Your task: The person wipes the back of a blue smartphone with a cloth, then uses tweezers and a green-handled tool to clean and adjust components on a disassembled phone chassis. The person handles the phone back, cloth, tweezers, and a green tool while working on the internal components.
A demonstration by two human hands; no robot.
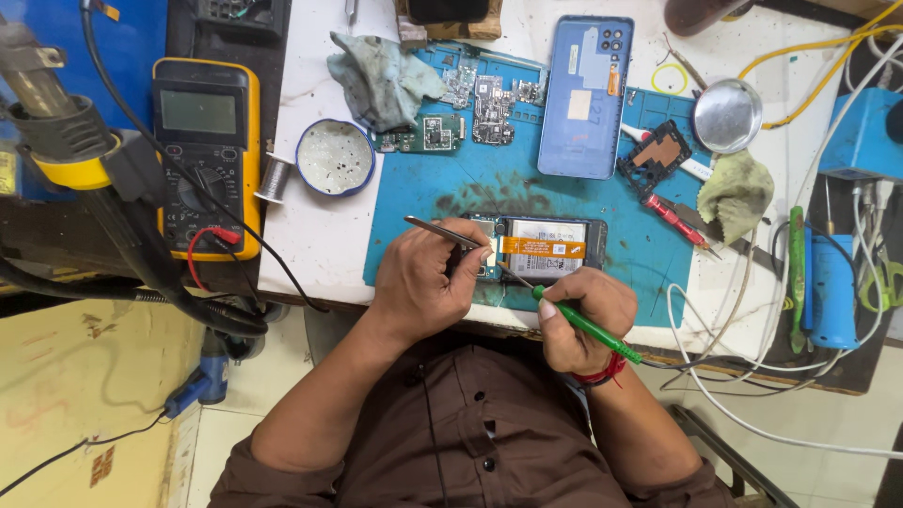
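An opened phone (550, 246) with an orange flex strip lies on the blue work mat (527, 183) near the table's front edge. My left hand (428, 277) grips metal tweezers (440, 230), whose tips point at the phone's left end. My right hand (583, 315) holds a green-handled screwdriver (588, 326), its thin tip touching the phone's lower left corner. Both hands rest against the front edge of the mat.
A blue phone back cover (583, 94), circuit boards (489, 108), a grey cloth (381, 80) and a round tin (335, 157) lie farther back. A yellow multimeter (207, 155) sits left. A red-handled tool (682, 221), metal lid (727, 115), green cloth (736, 193) and cables lie right.
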